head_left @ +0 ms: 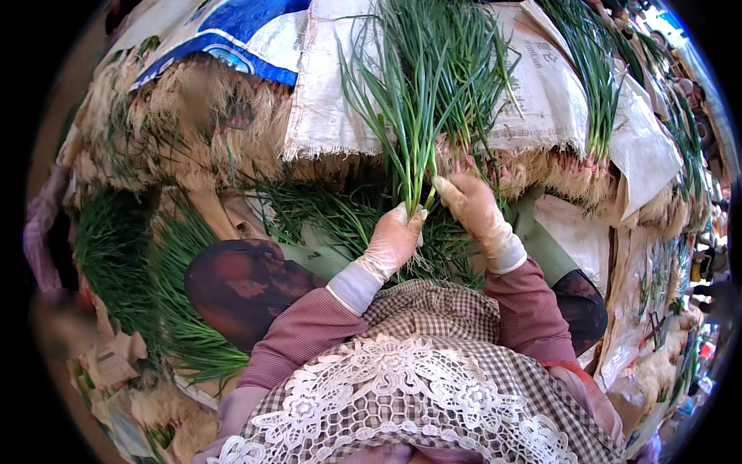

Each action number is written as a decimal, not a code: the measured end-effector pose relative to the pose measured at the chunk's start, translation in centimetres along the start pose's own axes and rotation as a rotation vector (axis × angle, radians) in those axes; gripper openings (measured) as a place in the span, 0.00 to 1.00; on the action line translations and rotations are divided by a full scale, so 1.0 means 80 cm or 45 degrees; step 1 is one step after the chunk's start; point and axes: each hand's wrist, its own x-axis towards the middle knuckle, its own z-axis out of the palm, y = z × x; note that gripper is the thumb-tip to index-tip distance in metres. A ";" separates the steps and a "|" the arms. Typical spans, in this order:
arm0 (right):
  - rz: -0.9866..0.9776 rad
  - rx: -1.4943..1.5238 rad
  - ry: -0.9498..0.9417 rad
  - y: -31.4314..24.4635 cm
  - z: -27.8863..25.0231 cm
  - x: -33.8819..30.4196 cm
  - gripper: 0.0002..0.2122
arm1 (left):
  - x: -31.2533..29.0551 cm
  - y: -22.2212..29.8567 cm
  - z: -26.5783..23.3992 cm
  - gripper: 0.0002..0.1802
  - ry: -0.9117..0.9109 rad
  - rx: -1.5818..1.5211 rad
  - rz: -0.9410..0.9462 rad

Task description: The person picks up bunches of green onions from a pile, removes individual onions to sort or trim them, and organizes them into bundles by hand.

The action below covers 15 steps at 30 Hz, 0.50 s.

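My left hand [396, 238], in a thin pale glove, is closed around the lower stems of a bunch of green onions [413, 135]. Their long green leaves fan away from me over a white woven sack, and some whitish roots show below the fist. Just right of these stems is my right hand [473, 205], gloved too, with curled fingers and the thumb beside a short yellowish-green stalk end [430, 199]. What its fingers pinch, if anything, is hidden. Another pile of green onions [468, 85] lies behind the bunch, roots toward me.
White woven sacks [332, 93] and a blue-and-white sheet [247, 35] cover stacked onions whose roots [185, 116] hang over the edge. Loose green leaves [325, 209] lie between my knees. More onion greens [185, 294] are heaped at left, and another bundle [595, 100] lies at right.
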 end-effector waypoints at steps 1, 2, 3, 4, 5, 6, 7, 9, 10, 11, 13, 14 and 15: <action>-0.088 -0.263 0.037 -0.033 -0.001 -0.002 0.20 | 0.001 -0.001 -0.001 0.10 0.009 0.126 -0.004; -0.180 -0.525 0.071 -0.055 0.007 0.001 0.20 | 0.004 -0.008 -0.005 0.10 0.031 0.290 0.037; -0.252 -0.746 0.078 -0.057 0.022 0.009 0.19 | 0.008 -0.016 -0.007 0.10 0.044 0.455 0.081; -0.420 -0.820 0.234 -0.046 0.036 0.015 0.16 | 0.011 -0.021 -0.006 0.09 0.052 0.616 0.128; -0.457 -0.801 0.255 -0.037 0.039 0.020 0.14 | 0.013 -0.025 -0.003 0.10 0.067 0.625 0.172; -0.504 -0.772 0.263 -0.031 0.044 0.026 0.13 | 0.009 -0.013 -0.005 0.10 0.009 0.383 0.074; -0.515 -0.669 0.352 -0.022 0.044 0.029 0.12 | 0.004 0.004 -0.005 0.10 -0.057 0.135 -0.022; -0.565 -0.498 0.550 -0.006 0.039 0.028 0.12 | 0.005 0.015 -0.002 0.11 -0.126 -0.211 -0.063; -0.391 -0.484 0.616 0.003 0.038 0.031 0.12 | 0.001 0.018 0.001 0.11 -0.094 -0.276 -0.087; -0.216 -0.468 0.681 0.013 0.035 0.038 0.13 | -0.005 0.022 0.004 0.11 -0.062 -0.341 -0.110; 0.174 -0.295 0.571 0.045 0.016 0.047 0.15 | -0.013 0.019 0.002 0.13 -0.087 -0.470 -0.052; 0.382 -0.142 0.404 0.071 -0.005 0.049 0.16 | -0.012 0.024 0.000 0.14 -0.164 -0.502 -0.055; 0.411 -0.595 0.033 0.136 0.005 0.067 0.18 | -0.012 0.032 0.001 0.14 -0.246 -0.524 -0.059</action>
